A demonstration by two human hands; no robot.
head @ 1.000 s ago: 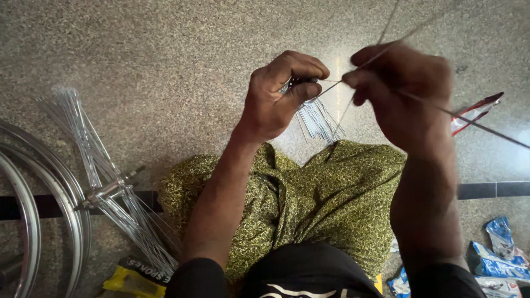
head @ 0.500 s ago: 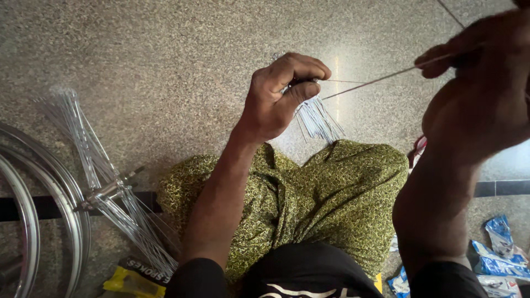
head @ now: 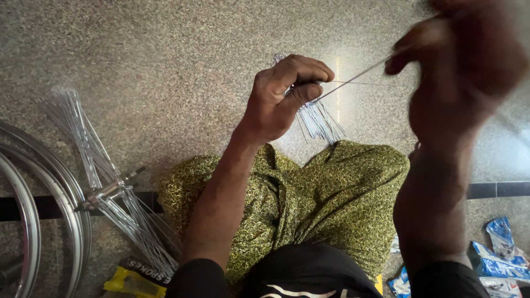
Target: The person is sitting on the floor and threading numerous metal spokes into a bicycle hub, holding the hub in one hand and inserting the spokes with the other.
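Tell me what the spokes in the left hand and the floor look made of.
Spokes: thin bright metal wire, probably steel, silvery and shiny with sharp glints. Floor: polished speckled stone, granite or terrazzo by the look; grey-brown flecks and a soft light reflection.

Speckled grey stone floor (head: pixel 165 49) crossed by a dark strip (head: pixel 497 190).

Left hand (head: pixel 279 99) sits about mid-frame, curled into a loose fist, thumb pressed over the bent fingers so the grip is closed tight. Its bare forearm runs straight down toward the body, ending in a dark sleeve at the bottom edge. Right hand (head: pixel 464 66) is raised high in the top right corner, closer to the camera and blurry, with fingertips (head: pixel 397 62) pinched together pointing left. That forearm drops almost vertically to a dark sleeve too.
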